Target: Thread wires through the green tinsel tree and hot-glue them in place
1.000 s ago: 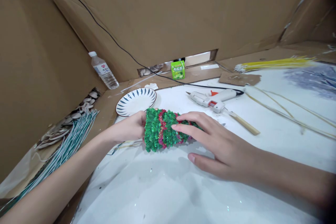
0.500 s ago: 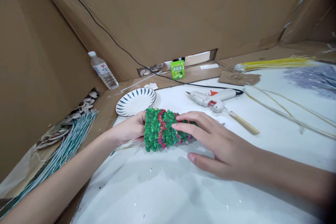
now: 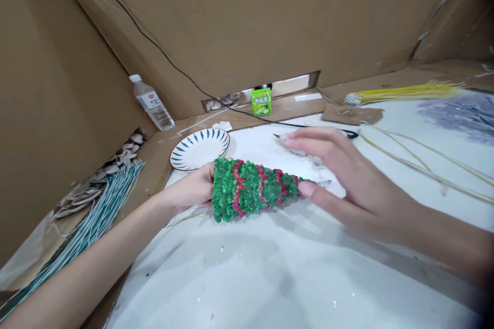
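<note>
A small green tinsel Christmas tree (image 3: pixel 250 193), wound with red glittery garland, lies on its side with its tip towards the right. My left hand (image 3: pixel 198 185) grips it at the wide base; some of those fingers are hidden inside or behind it. Over the tip and the glue gun (image 3: pixel 295 150) hovers my right hand (image 3: pixel 343 175), fingers spread and thumb by the tip of the tree. That hand covers most of the glue gun, leaving its nozzle end in sight.
Behind the tree stands a striped plate (image 3: pixel 198 150). A water bottle (image 3: pixel 154 105) and a green packet (image 3: pixel 261 102) are along the cardboard wall (image 3: pixel 247 25). Green-white wires (image 3: pixel 96 216) lie left, yellow wires (image 3: pixel 405 93) right. A black cord (image 3: pixel 170 59) crosses the back.
My right hand has lifted off the tree's side and moved right and back, over the glue gun, uncovering the narrow end of the tree. My left hand and the tree have stayed in place.
</note>
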A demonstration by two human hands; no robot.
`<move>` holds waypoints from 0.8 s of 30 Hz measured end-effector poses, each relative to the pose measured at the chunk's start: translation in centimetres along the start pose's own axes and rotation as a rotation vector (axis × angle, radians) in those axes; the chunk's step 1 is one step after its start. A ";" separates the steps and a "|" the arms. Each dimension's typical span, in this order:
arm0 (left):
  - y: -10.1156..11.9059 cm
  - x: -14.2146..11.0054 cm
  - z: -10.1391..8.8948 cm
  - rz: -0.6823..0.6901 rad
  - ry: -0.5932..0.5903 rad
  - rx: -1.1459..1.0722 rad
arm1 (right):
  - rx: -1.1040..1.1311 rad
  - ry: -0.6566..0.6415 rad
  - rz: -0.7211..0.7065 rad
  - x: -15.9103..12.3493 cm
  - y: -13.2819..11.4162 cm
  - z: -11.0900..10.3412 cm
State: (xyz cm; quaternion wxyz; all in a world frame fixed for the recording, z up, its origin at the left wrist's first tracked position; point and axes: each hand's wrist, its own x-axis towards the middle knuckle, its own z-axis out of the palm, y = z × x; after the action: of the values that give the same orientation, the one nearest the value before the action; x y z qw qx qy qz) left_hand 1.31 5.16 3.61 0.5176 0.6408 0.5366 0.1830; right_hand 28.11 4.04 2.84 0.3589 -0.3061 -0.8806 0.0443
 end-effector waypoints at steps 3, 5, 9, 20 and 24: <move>-0.2 0.0 0.0 0.000 0.013 -0.012 | -0.125 0.094 0.061 0.5 1.5 -1.1; -0.2 0.0 0.1 -0.014 0.014 -0.023 | -0.219 0.113 0.124 0.6 2.7 -1.9; -0.1 0.0 0.2 -0.034 0.008 -0.048 | -0.372 0.120 0.213 0.6 5.2 -3.4; -0.1 -0.1 0.2 -0.025 -0.011 -0.084 | -0.451 0.061 0.353 0.1 7.9 -4.3; -0.1 -0.2 0.3 -0.022 -0.021 -0.098 | -0.461 0.043 0.369 0.1 7.9 -4.3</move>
State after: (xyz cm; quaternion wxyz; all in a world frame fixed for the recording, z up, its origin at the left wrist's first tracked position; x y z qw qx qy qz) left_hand 1.44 4.88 3.47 0.5558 0.6107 0.5287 0.1965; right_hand 34.89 9.92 3.75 0.2840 -0.5356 -0.7891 -0.0990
